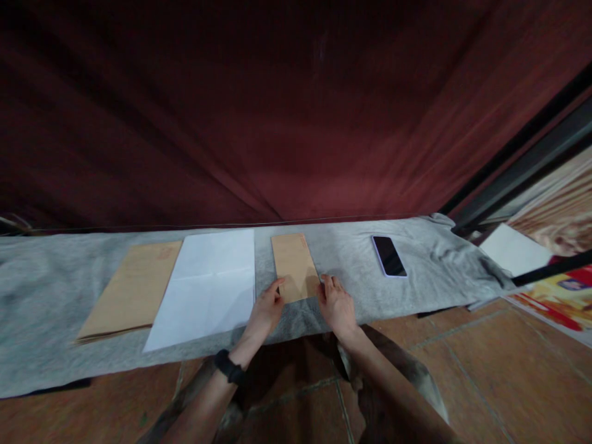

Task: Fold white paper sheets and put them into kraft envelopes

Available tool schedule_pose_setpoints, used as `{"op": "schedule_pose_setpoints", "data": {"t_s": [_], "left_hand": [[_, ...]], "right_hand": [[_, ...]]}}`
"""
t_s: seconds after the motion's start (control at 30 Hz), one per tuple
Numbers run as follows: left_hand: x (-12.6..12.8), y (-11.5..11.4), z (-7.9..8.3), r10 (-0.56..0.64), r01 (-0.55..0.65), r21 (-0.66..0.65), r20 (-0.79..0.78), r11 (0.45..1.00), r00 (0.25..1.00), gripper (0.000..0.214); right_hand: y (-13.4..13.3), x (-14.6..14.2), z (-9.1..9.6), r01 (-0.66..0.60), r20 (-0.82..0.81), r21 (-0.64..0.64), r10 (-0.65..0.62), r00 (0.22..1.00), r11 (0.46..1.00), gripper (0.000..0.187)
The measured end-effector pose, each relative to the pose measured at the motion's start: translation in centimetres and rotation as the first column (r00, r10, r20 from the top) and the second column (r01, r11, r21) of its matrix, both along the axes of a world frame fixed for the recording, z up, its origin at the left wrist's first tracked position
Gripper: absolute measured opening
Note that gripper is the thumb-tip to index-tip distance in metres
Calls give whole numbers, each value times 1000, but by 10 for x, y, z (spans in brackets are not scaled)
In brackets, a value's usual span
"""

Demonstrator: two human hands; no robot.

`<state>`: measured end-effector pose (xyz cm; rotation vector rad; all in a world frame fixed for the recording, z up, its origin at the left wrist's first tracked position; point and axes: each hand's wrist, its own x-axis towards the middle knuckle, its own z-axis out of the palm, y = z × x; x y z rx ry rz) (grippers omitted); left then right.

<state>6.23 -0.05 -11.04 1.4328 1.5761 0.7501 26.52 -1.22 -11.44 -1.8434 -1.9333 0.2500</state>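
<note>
A small brown envelope (295, 262) lies on the grey cloth in front of me, its short end toward me and faint red print at its far right corner. At its lower left edge is my left hand (269, 305), fingers curled and gripping the side. My right hand (336, 302) is closed at the lower right edge, fingers bent over it; the fingertips are partly hidden. To the left sits a stack of white paper (206, 280), which overlaps a pile of larger brown envelopes (132, 287).
A phone with a lilac case (389, 256) lies to the right on the grey cloth (430, 271). Behind hangs a dark red curtain (277, 123). A dark metal frame (522, 160) and a printed poster (559, 302) stand at the right. Below is a tiled floor (467, 364).
</note>
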Motion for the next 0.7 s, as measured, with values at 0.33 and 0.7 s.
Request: {"op": "schedule_pose_setpoints", "data": {"t_s": [0.33,0.7], "left_hand": [[5,-2,11,31,-28,33,-70,999,997,53],[29,-39,20,-24,210,205,-657,956,753,48]], "right_hand": [[-22,-22,-12,-430,174,95,411,895,898,57],[-23,-18,-14,-451,187,38,436,880,892,54]]}}
